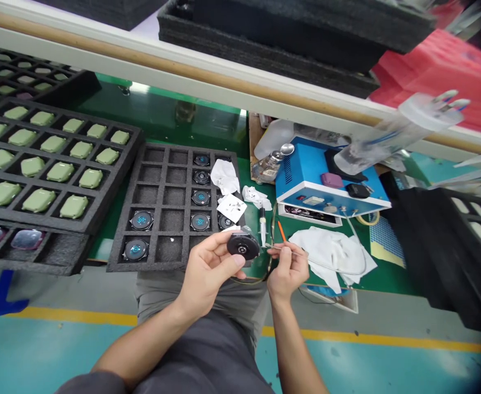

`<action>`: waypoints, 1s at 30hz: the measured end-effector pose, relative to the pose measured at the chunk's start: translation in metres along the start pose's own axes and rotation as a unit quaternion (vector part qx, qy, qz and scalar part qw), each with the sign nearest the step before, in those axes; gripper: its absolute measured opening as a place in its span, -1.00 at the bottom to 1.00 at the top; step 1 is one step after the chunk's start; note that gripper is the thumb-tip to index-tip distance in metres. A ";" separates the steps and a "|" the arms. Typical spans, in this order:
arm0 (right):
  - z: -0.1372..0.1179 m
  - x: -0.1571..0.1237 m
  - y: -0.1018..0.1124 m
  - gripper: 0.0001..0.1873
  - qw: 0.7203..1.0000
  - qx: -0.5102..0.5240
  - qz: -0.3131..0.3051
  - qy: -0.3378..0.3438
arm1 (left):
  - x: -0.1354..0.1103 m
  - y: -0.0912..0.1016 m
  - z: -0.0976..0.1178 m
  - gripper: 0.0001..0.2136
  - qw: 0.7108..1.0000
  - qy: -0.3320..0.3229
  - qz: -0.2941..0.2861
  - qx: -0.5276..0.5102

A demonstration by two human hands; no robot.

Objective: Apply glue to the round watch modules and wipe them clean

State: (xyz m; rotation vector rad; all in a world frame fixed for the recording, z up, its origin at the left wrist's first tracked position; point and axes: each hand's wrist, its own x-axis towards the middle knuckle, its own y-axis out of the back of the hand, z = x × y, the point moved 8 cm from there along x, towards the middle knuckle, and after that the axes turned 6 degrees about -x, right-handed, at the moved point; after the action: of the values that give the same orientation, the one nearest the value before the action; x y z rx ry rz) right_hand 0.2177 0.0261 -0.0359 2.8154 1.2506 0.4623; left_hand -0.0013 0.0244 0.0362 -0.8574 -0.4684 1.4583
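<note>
My left hand grips a round black watch-like module by its edge, with its small central hub facing me. My right hand pinches a thin metal pick between thumb and fingers, its tip close to the module but apparently not touching it. Behind the hands, a black foam tray holds several round dark modules with blue centres in its cells. A small upright syringe stands just beyond the module, and a crumpled white cloth lies to the right of my right hand.
A foam tray of pale green parts lies on the left. At the back stand a blue dispensing unit and a glass bottle. A clear syringe barrel crosses the upper right, below a wooden-railed shelf.
</note>
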 end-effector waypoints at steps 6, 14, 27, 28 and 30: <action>0.000 0.000 0.001 -0.70 1.000 0.004 0.000 0.001 | 0.000 0.001 -0.002 -0.68 0.999 -0.027 -0.006 0.027; 0.000 0.001 0.001 -0.71 1.000 0.004 -0.002 0.002 | 0.001 0.001 0.003 -0.67 0.993 -0.062 0.011 0.105; -0.002 0.001 0.001 -0.71 1.000 -0.010 -0.009 0.000 | -0.005 -0.007 0.021 -0.53 0.922 -0.145 0.040 0.358; -0.002 0.001 0.001 -0.71 1.000 -0.013 -0.009 0.000 | -0.005 -0.007 0.020 -0.52 0.920 -0.144 0.040 0.363; -0.003 0.001 0.001 -0.70 1.000 -0.018 -0.009 0.001 | -0.004 -0.007 0.019 -0.49 0.916 -0.142 0.038 0.372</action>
State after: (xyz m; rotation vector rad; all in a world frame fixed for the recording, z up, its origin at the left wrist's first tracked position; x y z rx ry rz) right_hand 0.2184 0.0261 -0.0329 2.7724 1.2520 0.4815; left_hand -0.0110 0.0254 0.0544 -0.0530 -0.0600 1.6656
